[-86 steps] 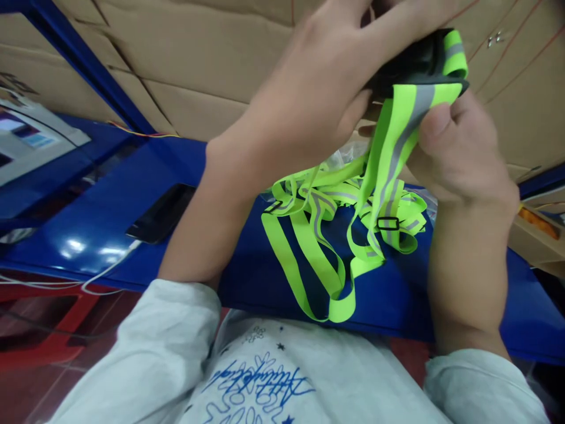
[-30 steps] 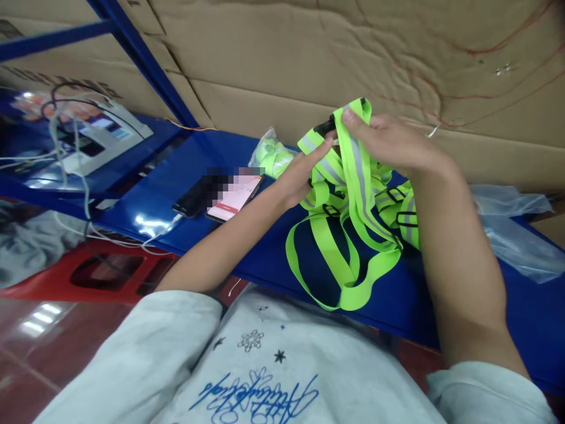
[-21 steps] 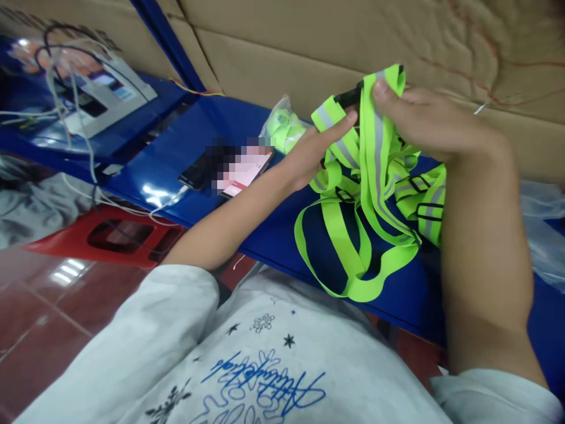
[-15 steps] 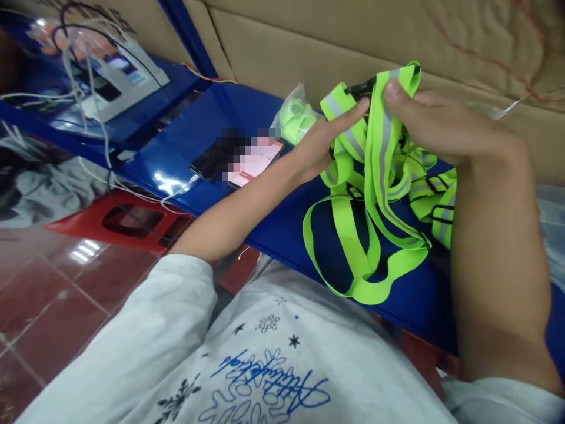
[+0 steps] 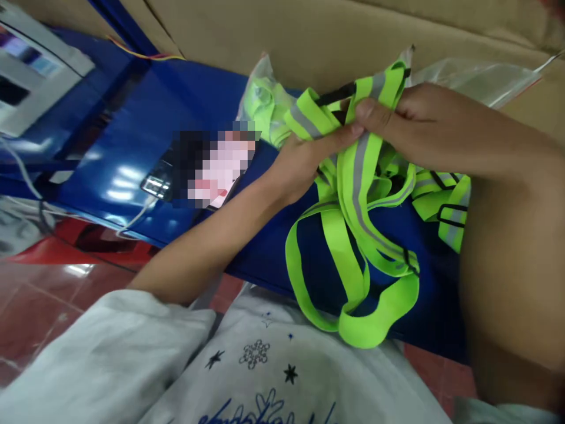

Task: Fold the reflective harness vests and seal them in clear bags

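My left hand [image 5: 304,153] grips a folded part of a neon-green reflective strap [image 5: 362,182] with a grey stripe, near a black buckle [image 5: 338,94]. Close beside it, my right hand [image 5: 392,121] pinches another fold of the same strap, thumb on top. The two thumbs nearly meet. Loops of the strap hang down and drape over the front edge of the blue table [image 5: 260,235]. More green strap with black slider buckles [image 5: 452,215] lies by my right forearm. The far fingers of both hands are partly hidden behind the webbing.
A clear bag of green straps [image 5: 265,109] stands behind my left hand. Left of it lie phones [image 5: 225,168], partly blurred out, and a white cable [image 5: 139,218]. Another clear plastic bag [image 5: 472,79] rests against the cardboard [image 5: 318,35] at the back. A red stool [image 5: 48,241] is below left.
My hands have come closer together on the strap, the left thumb now near the right one. The view has shifted, and more of the clear bag at the right back shows.
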`<action>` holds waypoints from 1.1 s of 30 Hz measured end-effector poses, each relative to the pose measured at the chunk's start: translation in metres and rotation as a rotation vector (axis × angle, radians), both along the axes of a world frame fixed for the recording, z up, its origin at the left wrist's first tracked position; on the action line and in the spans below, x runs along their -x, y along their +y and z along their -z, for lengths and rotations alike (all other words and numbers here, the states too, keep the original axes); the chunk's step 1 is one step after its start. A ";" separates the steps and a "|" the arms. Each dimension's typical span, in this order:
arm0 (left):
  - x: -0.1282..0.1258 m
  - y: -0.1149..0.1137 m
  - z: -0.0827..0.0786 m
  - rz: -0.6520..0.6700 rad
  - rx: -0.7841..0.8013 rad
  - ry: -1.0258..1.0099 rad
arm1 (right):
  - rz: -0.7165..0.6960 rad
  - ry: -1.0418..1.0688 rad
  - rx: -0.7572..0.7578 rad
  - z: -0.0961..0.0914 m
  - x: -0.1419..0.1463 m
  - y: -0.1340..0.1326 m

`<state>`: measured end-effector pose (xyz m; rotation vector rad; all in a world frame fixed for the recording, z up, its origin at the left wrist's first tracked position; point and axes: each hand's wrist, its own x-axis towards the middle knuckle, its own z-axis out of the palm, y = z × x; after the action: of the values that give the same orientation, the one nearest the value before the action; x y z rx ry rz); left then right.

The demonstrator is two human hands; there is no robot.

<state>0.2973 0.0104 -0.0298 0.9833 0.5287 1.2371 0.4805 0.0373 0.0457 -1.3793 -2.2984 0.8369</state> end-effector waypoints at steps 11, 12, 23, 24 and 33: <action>0.006 -0.013 0.006 0.206 0.178 0.202 | -0.185 -0.181 -0.260 -0.009 -0.009 -0.009; 0.008 -0.011 0.006 0.247 0.162 0.216 | -0.199 -0.182 -0.239 -0.007 -0.003 -0.010; 0.009 -0.004 0.011 0.673 0.624 -0.258 | -0.102 -0.123 -0.156 -0.003 0.017 -0.009; 0.009 -0.004 0.012 0.729 0.668 -0.332 | -0.091 -0.113 -0.170 -0.003 0.017 -0.009; 0.024 -0.010 -0.019 0.611 0.496 0.008 | 0.069 0.026 -0.308 -0.017 0.028 -0.021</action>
<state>0.2731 0.0008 -0.0112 0.6500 0.4617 0.5164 0.4527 0.0163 0.0626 -1.2923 -2.2311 0.4531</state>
